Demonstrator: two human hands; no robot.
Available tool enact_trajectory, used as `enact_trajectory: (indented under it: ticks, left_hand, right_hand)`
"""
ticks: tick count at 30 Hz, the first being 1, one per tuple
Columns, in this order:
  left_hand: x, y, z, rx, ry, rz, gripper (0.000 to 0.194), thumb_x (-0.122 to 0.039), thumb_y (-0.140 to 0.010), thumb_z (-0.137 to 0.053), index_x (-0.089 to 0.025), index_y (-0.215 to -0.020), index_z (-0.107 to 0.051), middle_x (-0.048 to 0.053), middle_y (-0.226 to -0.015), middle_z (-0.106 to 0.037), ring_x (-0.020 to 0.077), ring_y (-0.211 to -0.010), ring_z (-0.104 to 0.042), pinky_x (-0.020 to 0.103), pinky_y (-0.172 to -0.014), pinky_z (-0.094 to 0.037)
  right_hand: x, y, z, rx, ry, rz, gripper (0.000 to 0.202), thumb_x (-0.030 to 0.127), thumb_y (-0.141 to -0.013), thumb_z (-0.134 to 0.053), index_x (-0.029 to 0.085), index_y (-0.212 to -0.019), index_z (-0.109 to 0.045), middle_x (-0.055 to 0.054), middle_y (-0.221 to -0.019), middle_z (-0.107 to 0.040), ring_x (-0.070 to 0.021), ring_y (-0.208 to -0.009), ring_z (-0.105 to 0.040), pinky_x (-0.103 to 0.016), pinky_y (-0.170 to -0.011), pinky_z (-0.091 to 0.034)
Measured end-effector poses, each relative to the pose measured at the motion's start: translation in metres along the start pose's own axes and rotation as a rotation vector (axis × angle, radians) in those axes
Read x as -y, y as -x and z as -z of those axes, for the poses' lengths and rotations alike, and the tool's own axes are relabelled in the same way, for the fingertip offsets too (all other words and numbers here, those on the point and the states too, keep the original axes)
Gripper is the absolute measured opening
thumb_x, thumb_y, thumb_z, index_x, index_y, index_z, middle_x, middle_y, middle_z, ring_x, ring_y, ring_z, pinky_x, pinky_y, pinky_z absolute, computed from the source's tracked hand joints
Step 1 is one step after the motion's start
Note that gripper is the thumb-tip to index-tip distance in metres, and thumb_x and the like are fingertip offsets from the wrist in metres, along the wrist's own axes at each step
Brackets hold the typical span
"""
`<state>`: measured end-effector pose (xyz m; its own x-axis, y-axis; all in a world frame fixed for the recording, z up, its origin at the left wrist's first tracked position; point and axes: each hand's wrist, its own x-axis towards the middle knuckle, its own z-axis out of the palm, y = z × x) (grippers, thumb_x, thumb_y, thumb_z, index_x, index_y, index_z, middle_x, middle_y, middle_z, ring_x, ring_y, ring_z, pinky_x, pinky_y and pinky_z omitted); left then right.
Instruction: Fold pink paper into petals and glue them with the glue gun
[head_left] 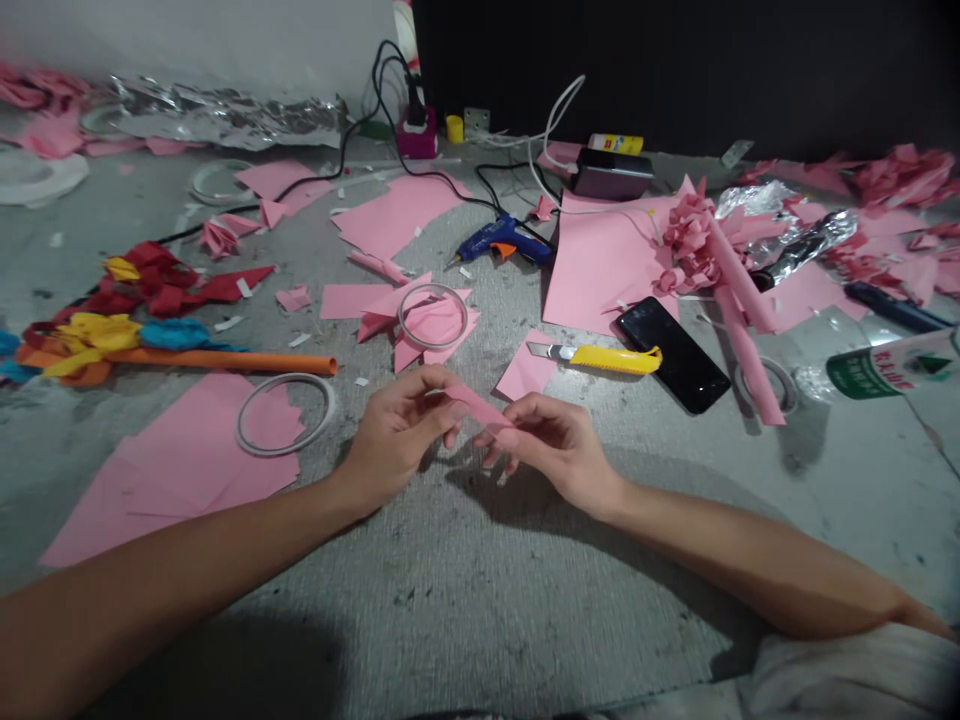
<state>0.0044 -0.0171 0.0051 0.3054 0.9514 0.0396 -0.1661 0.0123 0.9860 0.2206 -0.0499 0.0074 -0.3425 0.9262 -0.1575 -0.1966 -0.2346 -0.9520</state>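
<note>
Between both hands I hold a small piece of pink paper above the grey surface. My left hand pinches its upper left end between thumb and fingers. At the lower right end, my right hand grips it the same way. Just beyond the hands lies a flat pink paper piece, with a yellow utility knife resting partly over it, blade pointing left. A roll of tape sits on a pile of pink paper pieces further off.
A blue glue gun lies at the back, near cables and a purple plug adapter. A black phone and a bottle are on the right. Colourful paper flowers and stacked pink sheets lie left.
</note>
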Motion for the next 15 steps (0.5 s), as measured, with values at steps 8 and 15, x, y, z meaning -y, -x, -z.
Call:
enact_trajectory:
  ticks: [8, 15]
  left_hand:
    - [-0.0003, -0.0021, 0.0004, 0.053, -0.002, 0.014, 0.01, -0.026, -0.093, -0.079, -0.021, -0.09, -0.072, -0.002, -0.083, -0.064, 0.0081, -0.06, -0.059, 0.021, -0.055, -0.053]
    - [0.0026, -0.002, -0.0003, 0.019, -0.045, 0.062, 0.022, -0.03, -0.094, -0.079, -0.025, -0.114, -0.08, -0.001, -0.086, -0.07, 0.0102, -0.065, -0.061, 0.023, -0.06, -0.054]
  right_hand:
    - [0.0025, -0.0019, 0.0039, 0.086, -0.021, 0.018, 0.024, 0.044, -0.1, -0.08, 0.022, -0.107, -0.081, -0.006, -0.101, -0.085, -0.0149, -0.075, -0.078, -0.027, -0.067, -0.063]
    - [-0.0022, -0.002, 0.002, -0.004, -0.014, 0.057, 0.024, 0.044, -0.098, -0.082, 0.024, -0.113, -0.08, -0.004, -0.1, -0.085, -0.0154, -0.074, -0.08, -0.028, -0.068, -0.066]
